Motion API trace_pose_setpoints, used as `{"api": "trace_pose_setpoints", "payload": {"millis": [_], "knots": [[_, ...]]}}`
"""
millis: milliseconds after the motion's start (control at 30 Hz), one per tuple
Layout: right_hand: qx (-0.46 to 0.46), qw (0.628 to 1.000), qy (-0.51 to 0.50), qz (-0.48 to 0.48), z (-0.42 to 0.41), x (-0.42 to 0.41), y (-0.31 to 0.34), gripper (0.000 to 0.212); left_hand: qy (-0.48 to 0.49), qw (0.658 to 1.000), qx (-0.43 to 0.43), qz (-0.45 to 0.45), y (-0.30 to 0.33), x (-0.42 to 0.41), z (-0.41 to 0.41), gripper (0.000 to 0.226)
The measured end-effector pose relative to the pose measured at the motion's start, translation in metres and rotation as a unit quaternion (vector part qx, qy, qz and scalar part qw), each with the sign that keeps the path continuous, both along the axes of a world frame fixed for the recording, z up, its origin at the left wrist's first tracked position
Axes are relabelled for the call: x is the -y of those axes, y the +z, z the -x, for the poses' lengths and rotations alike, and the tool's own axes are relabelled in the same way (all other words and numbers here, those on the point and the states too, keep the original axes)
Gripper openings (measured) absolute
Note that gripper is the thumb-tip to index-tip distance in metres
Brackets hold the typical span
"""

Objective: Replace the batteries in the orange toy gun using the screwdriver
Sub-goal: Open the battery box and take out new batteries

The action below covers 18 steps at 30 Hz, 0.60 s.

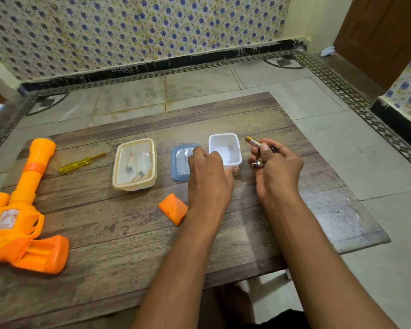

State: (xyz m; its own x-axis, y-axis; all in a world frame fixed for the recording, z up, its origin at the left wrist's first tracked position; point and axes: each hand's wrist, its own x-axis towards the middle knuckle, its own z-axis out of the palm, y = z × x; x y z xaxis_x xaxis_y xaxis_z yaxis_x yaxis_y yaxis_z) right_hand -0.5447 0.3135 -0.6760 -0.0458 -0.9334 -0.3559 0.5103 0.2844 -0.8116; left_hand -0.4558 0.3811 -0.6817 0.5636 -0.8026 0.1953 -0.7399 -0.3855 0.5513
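Note:
The orange toy gun lies at the table's left edge with its empty battery bay facing up in the grip. Its orange battery cover and a small screw rest mid-table. A yellow screwdriver lies beyond the gun. My left hand grips the near rim of a white tub, which looks empty. My right hand is just right of the tub and holds two batteries, one pointing up-left, one lower between the fingers.
A cream-rimmed container holding batteries sits left of centre. A blue lid lies flat between it and the white tub, partly under my left hand. The wooden table stands on a tiled floor, near a patterned wall.

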Motion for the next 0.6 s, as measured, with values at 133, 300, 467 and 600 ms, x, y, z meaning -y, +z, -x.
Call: {"api": "trace_pose_setpoints", "payload": {"millis": [133,300,467,600], "knots": [[0.0,1.0,0.006,0.008,-0.001,-0.002,0.0,0.014,-0.007,1.0,0.011,-0.014,0.0,-0.001,-0.001,0.043],[-0.004,0.999,0.019,0.042,-0.004,-0.006,0.005,0.015,-0.02,0.999,0.013,-0.022,0.001,-0.005,-0.005,0.059],[-0.015,0.995,0.053,0.088,-0.018,-0.023,0.015,0.016,-0.034,0.999,-0.004,0.04,0.01,-0.026,-0.022,0.065],[-0.022,0.988,0.095,0.12,-0.037,-0.044,0.023,0.01,0.002,0.99,0.026,0.141,0.018,-0.065,-0.051,0.039]]}}
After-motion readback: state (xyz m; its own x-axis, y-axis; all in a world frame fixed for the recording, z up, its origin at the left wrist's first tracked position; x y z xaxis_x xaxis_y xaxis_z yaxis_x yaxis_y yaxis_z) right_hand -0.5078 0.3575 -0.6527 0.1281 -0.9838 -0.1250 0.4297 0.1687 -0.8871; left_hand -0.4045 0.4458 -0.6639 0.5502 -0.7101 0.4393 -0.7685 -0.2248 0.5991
